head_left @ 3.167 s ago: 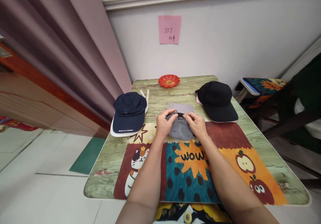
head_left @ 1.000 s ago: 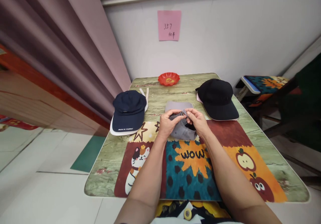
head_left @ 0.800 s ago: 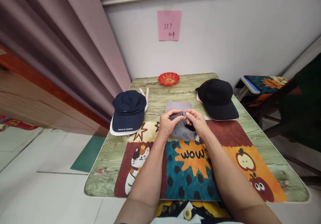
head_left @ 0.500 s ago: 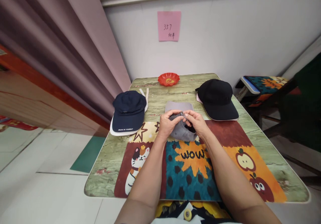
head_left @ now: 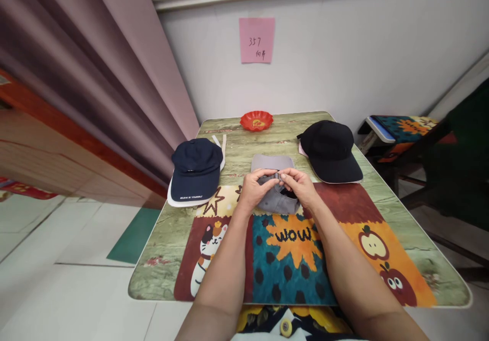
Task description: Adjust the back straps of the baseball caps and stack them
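Observation:
A grey cap [head_left: 277, 203] lies at the middle of the table, its brim [head_left: 272, 162] pointing away from me and its back opening toward me. My left hand [head_left: 256, 187] pinches the cap's back strap [head_left: 275, 177] from the left, near a small buckle. From the right, my right hand [head_left: 300, 184] has the strap between thumb and fingers. Both sets of fingertips nearly meet at the buckle and partly cover it, so how the strap runs through it cannot be made out.
Stacked navy and white caps [head_left: 196, 170] sit at the left, a black cap [head_left: 330, 150] over a pinkish one at the right. A red scalloped dish [head_left: 256, 121] stands at the back. A colourful mat [head_left: 290, 280] covers the table's [head_left: 153, 280] front. A wall rises behind.
My fingers have shifted slightly at the strap; the buckle now lies flatter between them, and the right fingertips are drawn in more. The other caps and the dish stay put.

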`<control>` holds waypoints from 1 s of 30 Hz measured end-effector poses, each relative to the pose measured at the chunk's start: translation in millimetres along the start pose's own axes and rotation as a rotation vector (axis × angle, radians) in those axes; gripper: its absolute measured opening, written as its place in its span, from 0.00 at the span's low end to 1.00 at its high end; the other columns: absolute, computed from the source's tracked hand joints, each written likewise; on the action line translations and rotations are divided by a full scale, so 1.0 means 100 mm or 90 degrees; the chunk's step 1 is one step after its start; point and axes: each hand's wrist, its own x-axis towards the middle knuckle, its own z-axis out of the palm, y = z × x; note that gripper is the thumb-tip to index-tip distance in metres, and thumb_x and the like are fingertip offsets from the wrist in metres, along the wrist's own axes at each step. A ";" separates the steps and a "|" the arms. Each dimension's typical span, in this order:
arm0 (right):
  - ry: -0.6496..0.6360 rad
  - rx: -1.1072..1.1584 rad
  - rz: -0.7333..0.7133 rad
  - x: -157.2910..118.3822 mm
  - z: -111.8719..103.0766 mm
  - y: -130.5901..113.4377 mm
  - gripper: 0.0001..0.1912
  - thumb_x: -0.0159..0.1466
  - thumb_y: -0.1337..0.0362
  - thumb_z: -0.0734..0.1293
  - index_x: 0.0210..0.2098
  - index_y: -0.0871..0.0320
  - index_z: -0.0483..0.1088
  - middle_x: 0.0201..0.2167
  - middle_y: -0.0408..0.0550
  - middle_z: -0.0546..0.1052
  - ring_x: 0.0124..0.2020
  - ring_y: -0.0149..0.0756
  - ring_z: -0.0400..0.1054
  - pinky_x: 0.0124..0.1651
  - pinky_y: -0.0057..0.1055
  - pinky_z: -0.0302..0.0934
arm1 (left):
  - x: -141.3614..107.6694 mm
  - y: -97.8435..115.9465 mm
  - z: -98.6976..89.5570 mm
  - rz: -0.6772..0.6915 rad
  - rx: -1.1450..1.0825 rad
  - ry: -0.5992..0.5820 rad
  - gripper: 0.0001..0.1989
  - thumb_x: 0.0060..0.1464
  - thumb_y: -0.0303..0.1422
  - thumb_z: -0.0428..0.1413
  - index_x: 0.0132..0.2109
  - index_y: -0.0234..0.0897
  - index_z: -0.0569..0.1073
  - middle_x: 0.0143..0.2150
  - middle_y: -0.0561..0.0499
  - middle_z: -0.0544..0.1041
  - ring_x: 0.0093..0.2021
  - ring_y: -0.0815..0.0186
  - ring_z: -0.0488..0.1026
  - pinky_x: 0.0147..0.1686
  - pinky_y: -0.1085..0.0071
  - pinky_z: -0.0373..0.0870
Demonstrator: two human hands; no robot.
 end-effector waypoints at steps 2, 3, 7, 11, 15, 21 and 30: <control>0.000 0.001 -0.005 0.00 0.00 0.00 0.21 0.58 0.47 0.75 0.40 0.58 0.75 0.24 0.42 0.76 0.20 0.25 0.56 0.23 0.26 0.50 | 0.00 0.01 0.00 0.009 0.019 -0.001 0.09 0.52 0.33 0.66 0.42 0.39 0.83 0.42 0.46 0.84 0.43 0.59 0.80 0.49 0.63 0.74; 0.000 0.003 -0.009 0.00 0.00 0.00 0.21 0.58 0.47 0.75 0.40 0.57 0.74 0.23 0.41 0.75 0.20 0.25 0.56 0.23 0.26 0.50 | 0.00 0.01 0.00 0.013 0.028 -0.003 0.09 0.52 0.34 0.66 0.41 0.39 0.83 0.41 0.46 0.84 0.43 0.59 0.80 0.49 0.63 0.74; -0.009 -0.005 -0.041 -0.01 0.01 -0.01 0.18 0.61 0.49 0.73 0.41 0.56 0.74 0.24 0.40 0.75 0.20 0.26 0.58 0.24 0.26 0.52 | 0.00 0.00 0.00 0.016 0.045 -0.015 0.08 0.52 0.35 0.66 0.40 0.39 0.83 0.40 0.47 0.83 0.43 0.59 0.79 0.49 0.63 0.73; -0.011 -0.040 -0.064 -0.02 0.02 -0.03 0.19 0.62 0.48 0.72 0.44 0.56 0.75 0.24 0.40 0.74 0.21 0.27 0.59 0.25 0.27 0.55 | 0.00 0.01 0.01 -0.038 -0.008 -0.003 0.14 0.49 0.36 0.68 0.43 0.38 0.79 0.39 0.48 0.82 0.42 0.61 0.79 0.46 0.66 0.72; -0.002 -0.054 -0.057 -0.03 0.03 -0.06 0.19 0.61 0.48 0.72 0.42 0.57 0.77 0.24 0.42 0.76 0.21 0.27 0.60 0.26 0.27 0.57 | 0.00 0.02 -0.01 -0.051 -0.044 0.000 0.12 0.54 0.41 0.64 0.35 0.37 0.75 0.33 0.52 0.79 0.36 0.65 0.76 0.41 0.70 0.71; -0.034 -0.091 -0.074 -0.06 0.05 -0.07 0.21 0.55 0.51 0.77 0.44 0.55 0.79 0.33 0.46 0.81 0.31 0.35 0.73 0.37 0.32 0.68 | -0.02 -0.02 0.00 -0.035 -0.024 -0.016 0.12 0.60 0.40 0.59 0.34 0.37 0.77 0.34 0.51 0.80 0.37 0.64 0.76 0.42 0.69 0.70; 0.041 -0.210 -0.151 -0.05 0.05 -0.02 0.15 0.55 0.54 0.78 0.38 0.55 0.79 0.35 0.47 0.82 0.36 0.42 0.76 0.44 0.37 0.69 | 0.01 0.02 -0.05 -0.021 -0.031 0.046 0.10 0.58 0.36 0.57 0.30 0.38 0.73 0.40 0.47 0.82 0.43 0.61 0.78 0.50 0.64 0.71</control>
